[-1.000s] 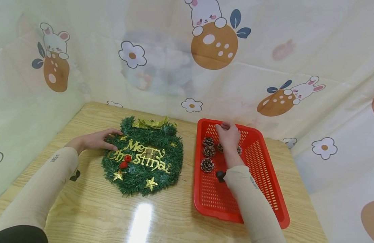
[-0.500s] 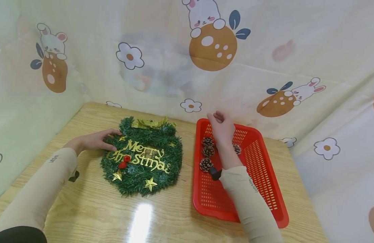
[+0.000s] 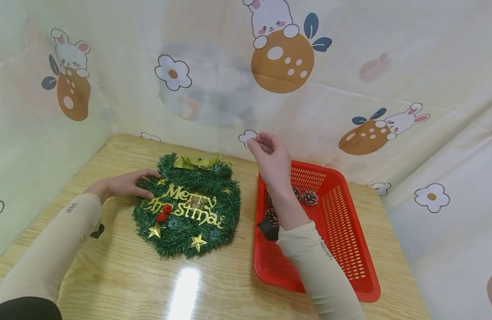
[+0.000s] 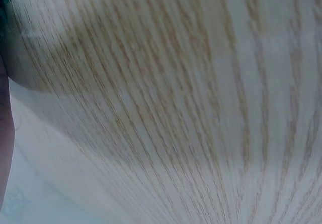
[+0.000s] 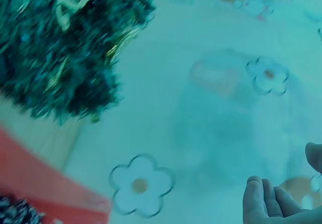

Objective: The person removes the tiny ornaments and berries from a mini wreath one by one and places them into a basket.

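A green Christmas wreath point(image 3: 190, 240) lies on the table, with gold "Merry Christmas" letters, gold stars, red berries and a gold bow. My left hand point(image 3: 128, 183) touches its left edge, thumb and fingers spread apart. In the left wrist view only a sliver of that hand point(image 4: 5, 133) shows. My right hand point(image 3: 271, 162) is raised over the near-left rear of a red plastic basket point(image 3: 351, 213). The right wrist view shows its fingers point(image 5: 269, 201) and thumb apart, with nothing seen between them. Several pine cones point(image 3: 310, 198) lie in the basket, some hidden by the right arm.
The wooden table point(image 3: 122, 275) carries the wreath on the left and the basket on the right. A patterned curtain point(image 3: 214, 53) hangs behind and along both sides, close to the basket's back rim.
My right hand has risen from inside the basket and moved left toward the wreath. The left hand, wreath and basket stay in place.
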The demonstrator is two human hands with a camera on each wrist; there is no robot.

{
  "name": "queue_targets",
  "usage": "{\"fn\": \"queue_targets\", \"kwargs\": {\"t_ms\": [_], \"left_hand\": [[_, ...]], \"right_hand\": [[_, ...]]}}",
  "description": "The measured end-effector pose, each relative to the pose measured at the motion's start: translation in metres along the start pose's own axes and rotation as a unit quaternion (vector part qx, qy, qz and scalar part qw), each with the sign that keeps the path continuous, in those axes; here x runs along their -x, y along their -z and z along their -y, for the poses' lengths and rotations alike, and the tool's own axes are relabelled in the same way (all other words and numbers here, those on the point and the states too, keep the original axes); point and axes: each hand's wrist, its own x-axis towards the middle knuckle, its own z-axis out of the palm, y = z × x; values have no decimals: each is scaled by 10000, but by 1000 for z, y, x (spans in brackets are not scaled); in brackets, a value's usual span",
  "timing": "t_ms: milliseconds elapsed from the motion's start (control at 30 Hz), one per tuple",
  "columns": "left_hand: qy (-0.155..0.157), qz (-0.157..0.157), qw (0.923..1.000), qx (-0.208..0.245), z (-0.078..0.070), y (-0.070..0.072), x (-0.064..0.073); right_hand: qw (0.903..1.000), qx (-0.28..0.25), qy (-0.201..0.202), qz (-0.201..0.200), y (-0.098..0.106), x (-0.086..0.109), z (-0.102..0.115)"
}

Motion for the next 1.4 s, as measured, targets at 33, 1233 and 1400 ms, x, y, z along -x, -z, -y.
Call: {"fn": "queue_targets", "kwargs": {"t_ms": [33, 1233, 1400], "left_hand": [[7, -3, 10000, -8, -1, 0, 0], [-121, 45, 9999, -78, -3, 1, 0], [-48, 93, 9999, 23, -2, 0, 1]], "right_hand": [[10000, 7, 34, 88, -3, 2, 3], [9897, 217, -366, 1366, -120, 67, -10], [9849, 563, -393, 1590, -134, 72, -27]]}}
